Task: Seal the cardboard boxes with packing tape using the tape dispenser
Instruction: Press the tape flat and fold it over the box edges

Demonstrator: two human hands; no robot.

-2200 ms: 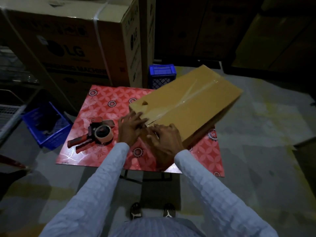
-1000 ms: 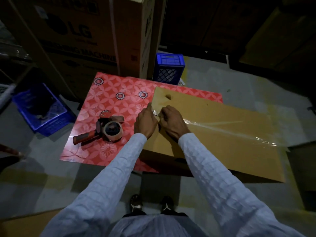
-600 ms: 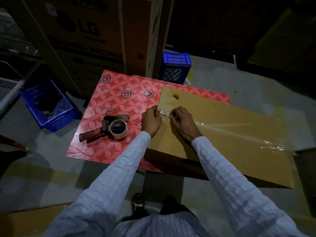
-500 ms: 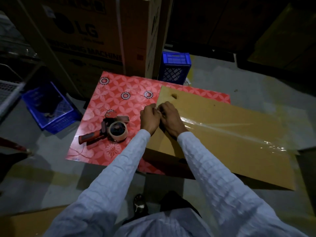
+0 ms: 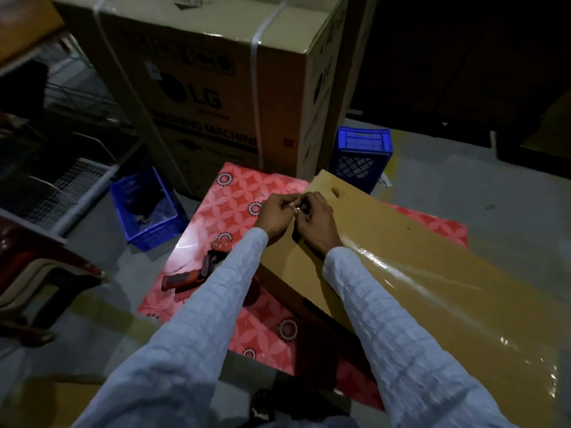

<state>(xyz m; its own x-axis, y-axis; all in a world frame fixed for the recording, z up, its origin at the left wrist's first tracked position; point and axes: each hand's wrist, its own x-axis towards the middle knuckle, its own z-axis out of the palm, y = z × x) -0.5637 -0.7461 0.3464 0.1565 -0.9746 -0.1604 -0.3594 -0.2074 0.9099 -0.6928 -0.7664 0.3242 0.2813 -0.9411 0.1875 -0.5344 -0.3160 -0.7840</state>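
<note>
A big washing-machine carton [image 5: 216,88] stands behind the red patterned table [image 5: 234,193]. The flat cardboard box [image 5: 417,273] lies across the table's right side, a clear tape strip [image 5: 401,276] running along it. The tape dispenser [image 5: 197,270] rests left, partly under a sleeve. Left hand [image 5: 276,211] and right hand [image 5: 315,219] meet at the box's far end, fingers curled, apparently pinching the tape end; blur hides it.

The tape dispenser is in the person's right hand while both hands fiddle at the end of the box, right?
Not quite. The head view shows the tape dispenser lying on the red table, in neither hand. Both the left hand and right hand do fiddle at the box end.
</note>
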